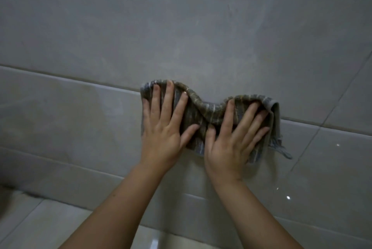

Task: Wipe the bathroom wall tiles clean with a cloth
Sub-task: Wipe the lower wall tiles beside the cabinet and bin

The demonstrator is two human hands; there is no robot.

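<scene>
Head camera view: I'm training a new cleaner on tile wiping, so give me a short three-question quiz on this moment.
1. True or false: both the left hand and the right hand press flat on the striped grey-brown cloth.
2. Which part of the cloth dangles free? A) its lower right corner B) its middle C) its left edge
3. Fill in: the cloth lies across a horizontal ____ line between the glossy grey wall tiles.

Key: 1 true; 2 A; 3 grout
</scene>
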